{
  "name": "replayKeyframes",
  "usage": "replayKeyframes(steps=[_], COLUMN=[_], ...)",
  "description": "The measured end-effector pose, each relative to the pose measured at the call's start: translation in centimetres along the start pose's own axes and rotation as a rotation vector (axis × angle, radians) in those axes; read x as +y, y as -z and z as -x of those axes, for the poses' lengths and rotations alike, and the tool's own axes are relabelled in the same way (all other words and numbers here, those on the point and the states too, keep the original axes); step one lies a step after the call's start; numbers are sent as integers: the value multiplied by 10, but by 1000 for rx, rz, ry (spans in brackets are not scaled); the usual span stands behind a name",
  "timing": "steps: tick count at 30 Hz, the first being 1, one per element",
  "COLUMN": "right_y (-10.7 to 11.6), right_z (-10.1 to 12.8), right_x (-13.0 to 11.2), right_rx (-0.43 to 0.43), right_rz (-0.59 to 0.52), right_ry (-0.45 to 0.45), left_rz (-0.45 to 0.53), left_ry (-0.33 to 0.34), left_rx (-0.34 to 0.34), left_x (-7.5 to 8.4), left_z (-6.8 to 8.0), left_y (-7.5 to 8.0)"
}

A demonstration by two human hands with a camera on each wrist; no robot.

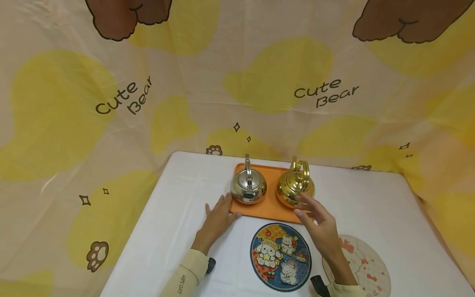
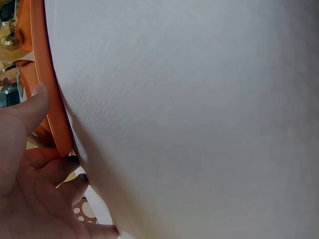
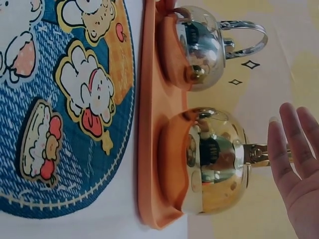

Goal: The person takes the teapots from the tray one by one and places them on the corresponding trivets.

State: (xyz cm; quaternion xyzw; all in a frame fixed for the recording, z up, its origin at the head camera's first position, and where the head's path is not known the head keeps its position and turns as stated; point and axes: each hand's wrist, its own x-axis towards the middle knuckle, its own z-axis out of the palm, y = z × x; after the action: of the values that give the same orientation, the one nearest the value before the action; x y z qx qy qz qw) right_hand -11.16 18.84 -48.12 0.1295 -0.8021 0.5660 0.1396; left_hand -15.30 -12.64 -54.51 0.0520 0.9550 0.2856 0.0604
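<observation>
one silver kettle [image 1: 249,186] and one gold kettle [image 1: 289,187] are standing on one orange tray [image 1: 271,211] — one blue mat [image 1: 280,264], one pale mat [image 1: 371,264] lying nearer. the left hand [image 1: 217,219], fingers spread, is touching the tray — the right hand [image 1: 323,227], fingers extended, is partly hiding the gold kettle.

Two kettles [image 1: 243,194] [image 1: 286,190], two mats [image 1: 281,264] [image 1: 371,268], one tray [image 1: 271,179]

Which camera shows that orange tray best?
The head view, showing the orange tray from above with most of its outline. The right wrist view sees it close but cropped; the left wrist's, only a strip of rim.
</observation>
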Motion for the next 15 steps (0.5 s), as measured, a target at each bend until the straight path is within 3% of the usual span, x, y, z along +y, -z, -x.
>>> replayKeyframes(steps=[15], right_y=[-18], right_z=[-10], right_x=[6], right_rx=[-22], right_rz=[-96], right_ry=[24], left_rz=[10], left_ry=[9], left_rx=[-8], left_x=[2], left_z=[0], left_y=[2])
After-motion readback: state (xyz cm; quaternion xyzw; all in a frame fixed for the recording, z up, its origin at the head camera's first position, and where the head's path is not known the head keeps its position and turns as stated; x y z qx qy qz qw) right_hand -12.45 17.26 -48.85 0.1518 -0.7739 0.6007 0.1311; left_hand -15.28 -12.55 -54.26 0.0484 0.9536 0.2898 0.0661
